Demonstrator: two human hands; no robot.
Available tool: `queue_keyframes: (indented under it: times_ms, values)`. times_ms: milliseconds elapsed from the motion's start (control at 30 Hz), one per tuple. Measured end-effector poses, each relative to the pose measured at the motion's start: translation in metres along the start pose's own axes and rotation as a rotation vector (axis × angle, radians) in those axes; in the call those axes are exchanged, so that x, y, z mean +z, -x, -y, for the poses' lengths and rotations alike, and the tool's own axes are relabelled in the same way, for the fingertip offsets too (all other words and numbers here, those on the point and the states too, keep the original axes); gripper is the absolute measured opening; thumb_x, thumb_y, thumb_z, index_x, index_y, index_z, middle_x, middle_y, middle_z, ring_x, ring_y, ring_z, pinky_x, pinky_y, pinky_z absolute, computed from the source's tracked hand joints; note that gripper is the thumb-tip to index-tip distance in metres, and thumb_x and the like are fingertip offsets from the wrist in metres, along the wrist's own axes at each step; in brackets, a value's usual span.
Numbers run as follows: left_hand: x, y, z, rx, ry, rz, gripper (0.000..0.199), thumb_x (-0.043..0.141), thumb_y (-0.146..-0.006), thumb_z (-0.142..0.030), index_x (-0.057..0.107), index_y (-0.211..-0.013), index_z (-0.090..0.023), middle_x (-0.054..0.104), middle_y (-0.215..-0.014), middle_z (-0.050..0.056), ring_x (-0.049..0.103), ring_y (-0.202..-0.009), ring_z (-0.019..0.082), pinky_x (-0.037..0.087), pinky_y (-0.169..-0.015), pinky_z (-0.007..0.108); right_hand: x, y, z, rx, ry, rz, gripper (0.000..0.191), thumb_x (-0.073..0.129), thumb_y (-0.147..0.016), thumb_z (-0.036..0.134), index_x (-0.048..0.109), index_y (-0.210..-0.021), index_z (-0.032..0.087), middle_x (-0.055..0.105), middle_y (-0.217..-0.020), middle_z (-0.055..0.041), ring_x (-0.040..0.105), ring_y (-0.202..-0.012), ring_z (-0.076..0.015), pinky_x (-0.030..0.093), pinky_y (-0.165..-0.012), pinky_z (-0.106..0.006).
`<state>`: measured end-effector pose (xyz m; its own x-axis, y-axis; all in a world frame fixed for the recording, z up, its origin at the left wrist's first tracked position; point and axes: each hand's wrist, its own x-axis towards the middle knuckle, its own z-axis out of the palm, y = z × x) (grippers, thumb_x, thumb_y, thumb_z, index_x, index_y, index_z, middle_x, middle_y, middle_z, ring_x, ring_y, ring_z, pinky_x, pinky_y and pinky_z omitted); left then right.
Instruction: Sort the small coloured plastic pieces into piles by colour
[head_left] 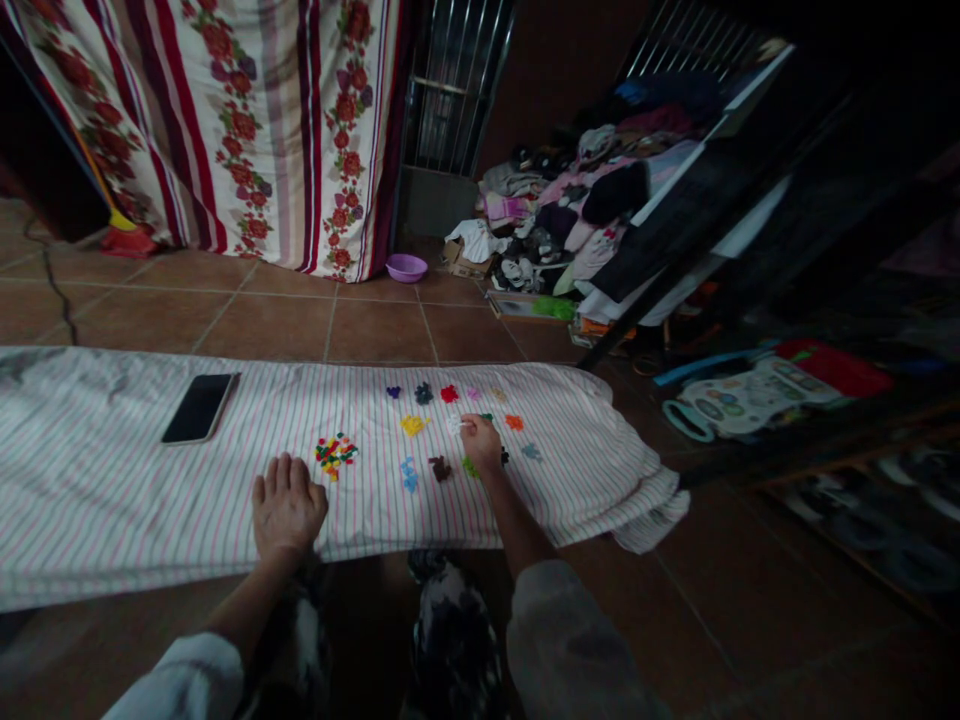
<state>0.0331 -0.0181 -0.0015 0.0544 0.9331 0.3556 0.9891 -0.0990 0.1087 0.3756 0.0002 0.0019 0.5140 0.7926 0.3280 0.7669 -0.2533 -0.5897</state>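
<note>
Small coloured pieces (413, 425) are being displayed in single-colour clusters on a cloth-covered counter (97, 500), mostly right of its middle. In the far row, a dark purple cluster (394, 392), a dark grey cluster (424, 393), a red cluster (448, 394), a pink cluster (473, 394) and a beige cluster (499, 395) are being shown side by side. Nearer, yellow pieces, white pieces (453, 425) and an orange cluster (514, 423) are being spaced apart, and a green cluster (488, 416) is being partly covered by the right hand (482, 442). Its fingers are being drawn narrowly together at the white pieces; whether one is being gripped cannot be told. Nearest the front edge, a light blue cluster (409, 474), a brown cluster (439, 468) and a lime cluster (469, 467) are being lined up, while a black cluster (505, 456) is being partly hidden by the right arm, with a grey-blue cluster (532, 452) being seen beyond it.

Near the front edge, the left hand (288, 508) is being laid palm down, its fingers being stretched out flat. Just beside it, a mixed-colour pile (336, 455) is being spread loosely. Farther left, a phone (199, 409) is being supported by the counter. Behind, a purple basin (406, 267) is being set on the tiled floor (375, 325) beside a floral curtain (285, 130).
</note>
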Motion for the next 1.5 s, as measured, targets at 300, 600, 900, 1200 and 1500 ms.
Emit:
queue_keyframes:
  times_ms: [300, 600, 900, 1200, 1500]
  values:
    - [-0.001, 0.001, 0.000, -0.007, 0.025, 0.007, 0.051, 0.035, -0.085, -0.027, 0.055, -0.126, -0.003, 0.053, -0.137, 0.022, 0.041, -0.133, 0.034, 0.025, -0.112, 0.049, 0.011, 0.000, -0.003, -0.027, 0.059, 0.018, 0.028, 0.046, -0.073, 0.015, 0.068, -0.091, 0.017, 0.068, -0.088, -0.0073, 0.061, -0.081, -0.0185, 0.048, -0.077, -0.027]
    - [0.000, 0.001, 0.000, -0.012, 0.030, 0.001, 0.051, 0.037, -0.085, -0.027, 0.055, -0.126, -0.004, 0.053, -0.137, 0.022, 0.042, -0.133, 0.033, 0.025, -0.113, 0.049, -0.002, 0.007, 0.001, -0.058, -0.059, -0.080, 0.028, 0.043, -0.079, 0.021, 0.068, -0.092, 0.016, 0.068, -0.087, -0.0084, 0.061, -0.079, -0.0181, 0.049, -0.080, -0.029]
    - [-0.004, -0.001, 0.000, -0.019, 0.036, 0.031, 0.051, 0.039, -0.083, -0.026, 0.056, -0.126, -0.004, 0.053, -0.138, 0.021, 0.042, -0.133, 0.032, 0.026, -0.113, 0.050, 0.018, 0.051, 0.078, -0.324, -0.283, 0.141, 0.026, 0.044, -0.087, 0.022, 0.069, -0.094, 0.019, 0.068, -0.092, -0.0077, 0.063, -0.087, -0.0177, 0.050, -0.082, -0.029]
    - [0.001, -0.002, 0.000, -0.023, 0.053, 0.026, 0.052, 0.040, -0.083, -0.025, 0.055, -0.127, -0.001, 0.052, -0.138, 0.023, 0.041, -0.134, 0.035, 0.026, -0.112, 0.051, 0.062, 0.090, 0.143, -0.338, -0.104, 0.420, 0.028, 0.052, -0.080, 0.007, 0.069, -0.097, 0.022, 0.067, -0.096, -0.0054, 0.061, -0.092, -0.0174, 0.047, -0.083, -0.027]
    - [0.000, -0.003, 0.000, -0.025, 0.040, 0.029, 0.051, 0.040, -0.083, -0.024, 0.056, -0.126, -0.004, 0.052, -0.139, 0.021, 0.042, -0.134, 0.033, 0.026, -0.112, 0.050, 0.073, 0.093, 0.149, -0.324, -0.005, 0.359, 0.021, 0.052, -0.085, 0.012, 0.064, -0.097, 0.024, 0.066, -0.096, -0.0033, 0.061, -0.090, -0.0170, 0.044, -0.076, -0.025]
